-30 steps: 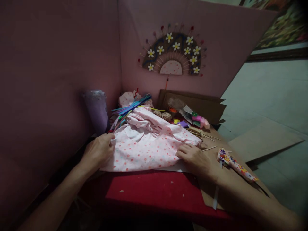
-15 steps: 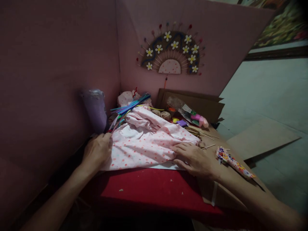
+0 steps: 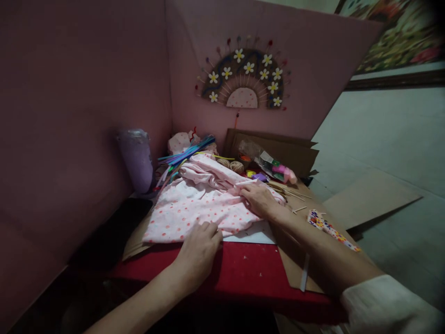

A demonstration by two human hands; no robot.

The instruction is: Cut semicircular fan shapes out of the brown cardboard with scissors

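A pink cloth with red dots (image 3: pixel 194 204) lies rumpled on a red table (image 3: pixel 239 278), over a white sheet (image 3: pixel 255 235). My left hand (image 3: pixel 200 253) rests at the cloth's near edge, its fingers curled onto the hem. Farther back, my right hand (image 3: pixel 259 199) lies on the cloth's right side with the fingers bent into a fold. Whether either hand pinches the cloth or only presses it is unclear.
Pink cardboard walls enclose the table; a flowered fan decoration (image 3: pixel 243 79) hangs on the back wall. A purple cup (image 3: pixel 137 160) stands at left. Coloured strips (image 3: pixel 184 155), twine balls (image 3: pixel 236 166), wooden sticks (image 3: pixel 292 192), a plastic bag (image 3: pixel 267 162) and a patterned strip (image 3: pixel 330 229) lie around the cloth.
My left hand has moved from the cloth's left corner to the middle of its near edge. My right hand has slid farther back along the cloth's right side.
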